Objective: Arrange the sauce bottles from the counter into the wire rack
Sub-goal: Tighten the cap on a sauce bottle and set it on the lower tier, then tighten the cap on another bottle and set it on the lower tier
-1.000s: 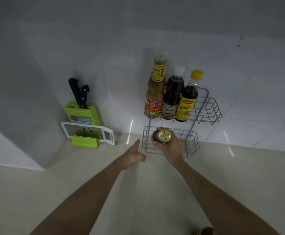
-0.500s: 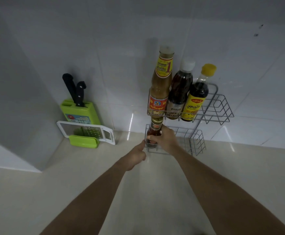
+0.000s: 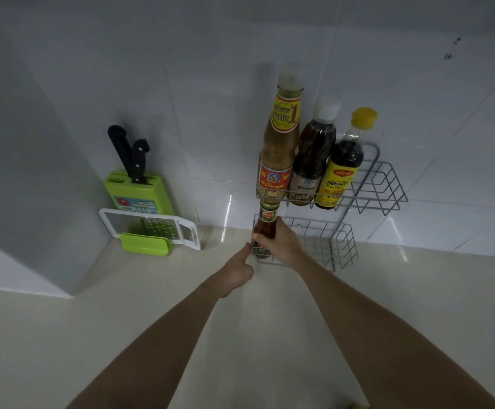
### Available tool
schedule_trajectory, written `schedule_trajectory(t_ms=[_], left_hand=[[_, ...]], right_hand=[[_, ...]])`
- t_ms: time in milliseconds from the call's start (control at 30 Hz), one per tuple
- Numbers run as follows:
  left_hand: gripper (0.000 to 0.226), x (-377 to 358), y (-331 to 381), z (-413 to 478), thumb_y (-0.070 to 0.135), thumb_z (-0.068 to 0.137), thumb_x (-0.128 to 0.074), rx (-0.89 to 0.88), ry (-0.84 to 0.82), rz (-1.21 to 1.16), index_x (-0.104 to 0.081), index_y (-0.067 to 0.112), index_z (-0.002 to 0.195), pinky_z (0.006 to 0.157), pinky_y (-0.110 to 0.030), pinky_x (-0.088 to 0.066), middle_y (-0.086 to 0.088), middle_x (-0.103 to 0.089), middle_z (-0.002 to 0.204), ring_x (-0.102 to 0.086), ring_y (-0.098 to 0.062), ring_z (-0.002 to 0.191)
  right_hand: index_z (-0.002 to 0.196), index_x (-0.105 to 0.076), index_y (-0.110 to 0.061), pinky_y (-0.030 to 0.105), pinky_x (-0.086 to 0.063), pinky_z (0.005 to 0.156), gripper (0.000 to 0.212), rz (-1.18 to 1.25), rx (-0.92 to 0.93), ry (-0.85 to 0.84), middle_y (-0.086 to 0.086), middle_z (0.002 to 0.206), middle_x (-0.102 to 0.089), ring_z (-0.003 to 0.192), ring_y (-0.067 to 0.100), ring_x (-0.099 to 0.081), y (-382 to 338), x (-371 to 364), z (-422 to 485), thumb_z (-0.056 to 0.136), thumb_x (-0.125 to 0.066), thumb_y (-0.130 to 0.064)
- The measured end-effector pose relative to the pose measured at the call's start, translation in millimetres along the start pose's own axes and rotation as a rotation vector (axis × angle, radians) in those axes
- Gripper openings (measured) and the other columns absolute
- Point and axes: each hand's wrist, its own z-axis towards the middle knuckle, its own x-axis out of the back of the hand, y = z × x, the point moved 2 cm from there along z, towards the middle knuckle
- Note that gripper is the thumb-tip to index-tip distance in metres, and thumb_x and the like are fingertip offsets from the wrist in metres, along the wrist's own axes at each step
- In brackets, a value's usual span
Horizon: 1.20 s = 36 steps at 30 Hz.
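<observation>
A two-tier wire rack (image 3: 385, 184) stands against the tiled wall. Its upper shelf holds three bottles: a tall tan sauce bottle (image 3: 278, 154), a dark bottle with a white cap (image 3: 311, 163) and a dark bottle with a yellow cap (image 3: 343, 169). My right hand (image 3: 281, 246) grips a small red sauce bottle (image 3: 265, 224) upright at the left end of the lower shelf (image 3: 337, 246). My left hand (image 3: 237, 273) is loosely closed, thumb out, touching the rack's lower left corner. The small bottle's base is hidden by my fingers.
A green knife block (image 3: 140, 190) with two black-handled knives stands at the back left, with a white and green grater (image 3: 152, 228) in front of it. A white wall panel (image 3: 25, 202) juts out on the left. The beige counter (image 3: 122, 320) stretches toward me.
My right hand has carried the small red bottle from above the rack's front into the left end of the lower shelf. My left hand moved up to the rack's corner.
</observation>
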Motion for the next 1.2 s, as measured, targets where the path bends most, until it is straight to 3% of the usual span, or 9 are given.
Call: schedule_trajectory(t_ms=[133,333,533,700,800,900,1000,1133,1200], left_hand=[[0.081,-1,-16,-7,-0.008,0.085,-0.041,0.049,0.084,-0.011,-0.006,0.017,0.154,0.117,-0.033,-0.025,-0.003,-0.012,0.162,-0.016,-0.021,0.148],[0.079,4,-23,-24,-0.004,0.087,-0.047,-0.006,0.136,-0.003,-0.012,0.019,0.153,0.101,-0.02,-0.028,0.0,-0.019,0.161,-0.024,-0.02,0.146],[0.074,-5,-38,-65,-0.004,0.084,-0.049,-0.112,0.202,-0.001,-0.028,0.023,0.149,0.118,-0.029,-0.024,0.003,-0.03,0.157,-0.028,-0.013,0.144],[0.07,-42,-65,-121,-0.016,0.079,-0.047,-0.168,0.071,-0.055,-0.043,0.02,0.139,0.098,-0.019,-0.035,0.0,-0.046,0.145,-0.037,-0.01,0.139],[0.074,-70,-73,-161,-0.02,0.077,-0.044,-0.199,-0.081,-0.03,-0.04,0.015,0.142,0.104,-0.021,-0.032,-0.001,-0.043,0.148,-0.033,-0.013,0.142],[0.085,-93,-79,-197,-0.014,0.072,-0.049,-0.25,-0.333,0.118,-0.037,0.029,0.144,0.114,-0.024,-0.024,0.012,-0.037,0.151,-0.028,-0.002,0.142],[0.087,-119,-85,-222,-0.002,0.071,-0.067,-0.309,-0.495,0.318,-0.035,0.034,0.144,0.111,-0.018,-0.032,0.017,-0.038,0.149,-0.034,0.003,0.135],[0.055,-150,-98,-230,0.025,0.074,-0.077,-0.339,-0.312,0.232,-0.057,0.025,0.125,0.101,-0.037,-0.049,0.005,-0.064,0.119,-0.062,-0.014,0.108],[0.039,-153,-98,-226,0.026,0.077,-0.076,-0.338,-0.226,0.128,-0.063,0.016,0.112,0.093,-0.039,-0.051,0.004,-0.067,0.1,-0.063,-0.01,0.091]], right_hand=[[0.128,-0.044,-0.015,0.033,-0.045,0.089,0.055,0.033,-0.03,-0.016,0.01,0.122,-0.062,0.111,0.028,-0.059,2,-1,-4,0.083,-0.07,-0.031],[0.137,-0.035,-0.01,0.026,-0.04,0.083,0.063,0.047,-0.022,0.021,0.014,0.128,-0.058,0.116,0.029,-0.057,4,2,-18,0.083,-0.068,-0.015],[0.141,-0.035,-0.011,0.032,-0.038,0.103,0.059,0.058,0.118,0.153,0.01,0.141,-0.047,0.129,0.026,-0.046,10,17,-77,0.089,-0.063,-0.016],[0.135,-0.045,-0.015,0.031,-0.044,0.1,0.047,0.088,0.223,0.12,0.005,0.136,-0.05,0.122,0.019,-0.051,27,25,-148,0.09,-0.059,-0.008],[0.132,-0.048,-0.014,0.03,-0.045,0.099,0.043,0.106,0.252,0.128,0.004,0.135,-0.052,0.12,0.018,-0.052,32,29,-181,0.091,-0.057,-0.006],[0.128,-0.051,-0.014,0.029,-0.047,0.097,0.039,0.108,0.251,0.136,0.003,0.133,-0.055,0.119,0.018,-0.054,37,31,-204,0.09,-0.057,-0.004],[0.124,-0.055,-0.013,0.024,-0.046,0.093,0.036,0.101,0.259,0.13,0.002,0.129,-0.059,0.115,0.017,-0.056,39,33,-222,0.09,-0.056,-0.001],[0.115,-0.061,-0.015,0.027,-0.049,0.095,0.03,0.071,0.289,0.09,-0.001,0.119,-0.065,0.107,0.015,-0.061,44,35,-242,0.09,-0.055,-0.001],[0.109,-0.065,-0.017,0.028,-0.05,0.094,0.021,0.05,0.318,0.04,-0.004,0.111,-0.068,0.101,0.011,-0.063,42,37,-247,0.092,-0.057,-0.009]])
